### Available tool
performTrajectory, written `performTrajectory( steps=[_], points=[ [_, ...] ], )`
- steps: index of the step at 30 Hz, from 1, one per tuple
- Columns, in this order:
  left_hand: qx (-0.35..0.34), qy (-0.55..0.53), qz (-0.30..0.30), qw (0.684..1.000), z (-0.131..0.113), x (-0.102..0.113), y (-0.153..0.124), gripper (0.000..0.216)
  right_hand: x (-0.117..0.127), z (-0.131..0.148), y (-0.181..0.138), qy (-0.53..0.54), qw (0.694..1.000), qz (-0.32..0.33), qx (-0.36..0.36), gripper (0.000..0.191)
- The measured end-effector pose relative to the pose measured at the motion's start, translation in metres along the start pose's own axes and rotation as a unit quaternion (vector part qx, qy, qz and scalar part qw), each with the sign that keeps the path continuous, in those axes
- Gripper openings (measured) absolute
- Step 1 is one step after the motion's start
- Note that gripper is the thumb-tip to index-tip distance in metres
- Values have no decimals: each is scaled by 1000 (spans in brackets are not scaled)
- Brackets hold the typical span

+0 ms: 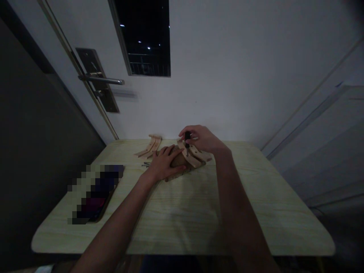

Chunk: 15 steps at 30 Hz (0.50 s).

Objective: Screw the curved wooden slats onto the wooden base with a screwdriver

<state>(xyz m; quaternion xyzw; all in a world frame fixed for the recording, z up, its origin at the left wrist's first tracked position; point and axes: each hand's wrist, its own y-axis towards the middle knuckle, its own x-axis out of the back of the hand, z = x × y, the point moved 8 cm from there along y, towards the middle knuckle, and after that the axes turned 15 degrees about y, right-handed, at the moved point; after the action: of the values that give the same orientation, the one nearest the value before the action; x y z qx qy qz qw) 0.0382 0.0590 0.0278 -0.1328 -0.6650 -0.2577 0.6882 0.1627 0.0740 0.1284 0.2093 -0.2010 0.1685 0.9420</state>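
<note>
My left hand (165,163) lies flat with its fingers spread over a brown wooden board (178,160) and presses it to the table. My right hand (203,138) is closed around the black handle of a screwdriver (187,139). The screwdriver stands upright, its tip down at a curved pale wooden piece (192,160) on the board's right part. A second such piece lies just right of it, partly behind my right hand. Left of the board rest more curved wooden pieces with holes (152,147). Several screws (146,164) lie beside my left hand.
The pale wood-grain table (256,212) stands against a white door (227,68) with a metal lever handle (104,80) and a dark window. A phone-like device (106,189), partly blurred out, lies at the table's left. Dim light darkens the scene.
</note>
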Motion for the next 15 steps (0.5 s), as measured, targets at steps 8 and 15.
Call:
performTrajectory(
  steps=[8,15],
  points=[
    [-4,6,-11,1000,0,-1,0,76,8,1,1,-92,993,-71,-22,15],
    [-2,5,-7,1000,0,0,-1,76,12,-2,1,-170,979,-104,-46,19]
  ],
)
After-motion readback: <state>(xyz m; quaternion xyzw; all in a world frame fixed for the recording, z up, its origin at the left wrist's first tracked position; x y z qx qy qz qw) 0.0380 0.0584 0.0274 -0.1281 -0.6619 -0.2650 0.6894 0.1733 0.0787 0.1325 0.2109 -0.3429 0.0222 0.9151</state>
